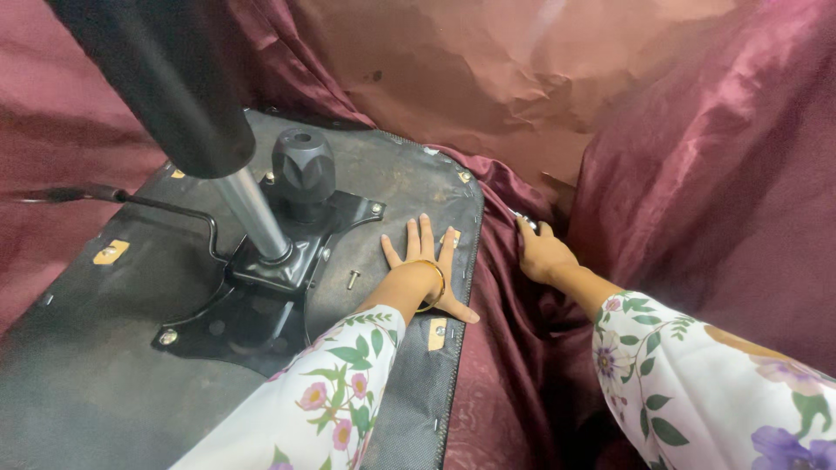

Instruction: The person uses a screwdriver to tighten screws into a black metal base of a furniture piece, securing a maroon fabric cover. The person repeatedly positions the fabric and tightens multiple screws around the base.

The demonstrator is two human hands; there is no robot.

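Seat base (104, 365), upside down on maroon cloth (697, 174), is lying under our left hand (427, 265), which we are pressing flat, fingers spread, beside its edge, seemingly to steady it. Our right hand (542, 252) is curling on something small at the cloth; we cannot tell what. Mounting plate (261, 296), knob (302, 170) and column (252, 213) are rising nearby.

Your right hand (544, 252) pinches sth small & shiny, too tiny to ID. Black cylinder (161, 78) runs off top edge. Lever (131, 202) tip cut at left edge. Seat underside (104, 348) cropped at bottom.
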